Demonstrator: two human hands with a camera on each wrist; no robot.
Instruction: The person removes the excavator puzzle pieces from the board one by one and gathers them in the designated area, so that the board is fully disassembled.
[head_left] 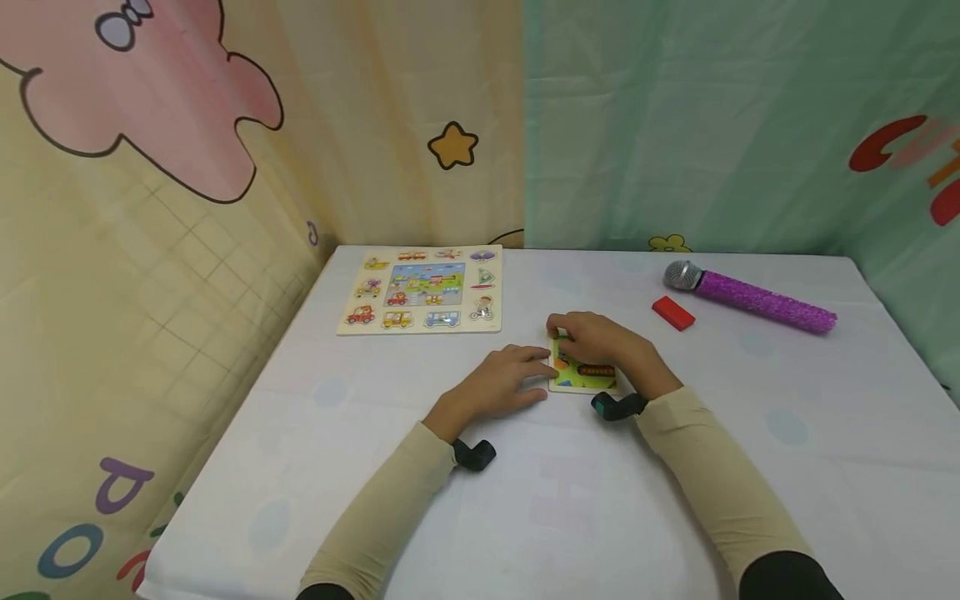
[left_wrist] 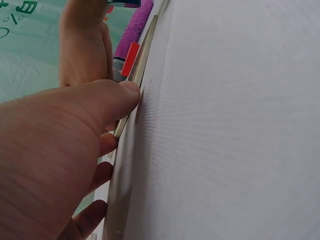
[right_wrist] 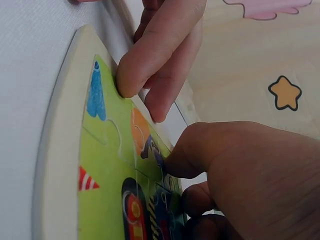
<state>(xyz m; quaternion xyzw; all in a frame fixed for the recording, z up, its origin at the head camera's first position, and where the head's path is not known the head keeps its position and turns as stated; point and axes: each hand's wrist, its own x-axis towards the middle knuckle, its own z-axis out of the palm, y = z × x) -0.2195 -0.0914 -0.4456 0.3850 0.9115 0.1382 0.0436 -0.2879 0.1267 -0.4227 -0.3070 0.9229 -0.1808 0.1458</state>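
Right of flat green jigsaw (head_left: 584, 379) my right grip (head_left: 596, 340) pinches: red oblong block (head_left: 673, 313), purple microphone (head_left: 757, 300). Left grip (head_left: 501, 383) spread, touching.

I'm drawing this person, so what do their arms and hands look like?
Both arms have long beige sleeves, with black parts at the lower edge of the head view. The left hand and right hand wear no gloves. Each wrist has a small, bent black device; the right one shows a greenish patch.
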